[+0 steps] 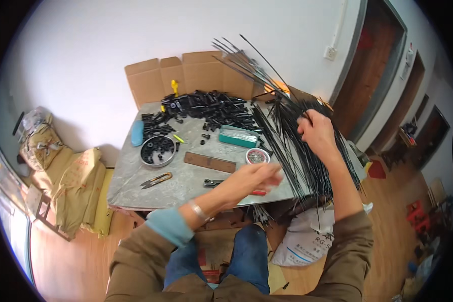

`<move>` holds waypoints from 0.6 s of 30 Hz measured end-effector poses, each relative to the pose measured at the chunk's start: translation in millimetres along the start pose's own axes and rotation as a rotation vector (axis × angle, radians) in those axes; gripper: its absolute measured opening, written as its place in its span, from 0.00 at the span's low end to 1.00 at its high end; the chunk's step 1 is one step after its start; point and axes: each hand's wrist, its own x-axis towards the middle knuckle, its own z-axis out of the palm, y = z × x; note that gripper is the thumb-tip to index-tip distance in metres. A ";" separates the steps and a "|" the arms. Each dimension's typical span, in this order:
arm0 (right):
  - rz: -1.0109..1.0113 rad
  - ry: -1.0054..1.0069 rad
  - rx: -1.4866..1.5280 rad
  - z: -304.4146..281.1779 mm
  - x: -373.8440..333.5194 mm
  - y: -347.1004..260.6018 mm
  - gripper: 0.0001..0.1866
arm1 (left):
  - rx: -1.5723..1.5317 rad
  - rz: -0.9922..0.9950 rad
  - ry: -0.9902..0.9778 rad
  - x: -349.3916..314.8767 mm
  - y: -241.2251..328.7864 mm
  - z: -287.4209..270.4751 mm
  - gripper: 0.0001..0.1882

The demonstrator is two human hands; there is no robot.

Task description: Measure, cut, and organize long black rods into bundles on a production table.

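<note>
My right hand (318, 133) is closed on a bunch of long thin black rods (254, 70), raised and slanting up to the far left. Below it lies a large heap of similar black rods (307, 161) on the right of the table. My left hand (254, 180) is over the table's front edge, its fingers smeared by motion. Under that hand lie pliers (212, 183) with a red handle, partly hidden. Just beyond it stands a small round tub (257, 155) of small metal pieces. A teal box (239, 136) of thin metal pins sits behind the tub.
Black plastic parts (211, 108) are piled before a cardboard screen (201, 68). A metal bowl (158, 151) of black rings, snips (156, 180), a brown flat bar (210, 162) and a blue case (137, 133) lie on the grey table (191, 191). A white sack (302, 241) stands beneath.
</note>
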 end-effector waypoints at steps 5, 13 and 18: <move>-0.159 -0.276 0.371 7.5 -74.1 -56.9 0.09 | 0.029 0.323 0.298 30.0 40.4 23.8 0.24; 0.304 -0.703 1.249 61.3 -128.6 -69.2 0.14 | -0.252 0.358 0.470 -2.6 90.6 -38.7 0.20; 0.386 -0.574 1.374 91.6 -127.2 -77.1 0.14 | -0.222 0.278 0.502 -39.3 85.8 -69.7 0.15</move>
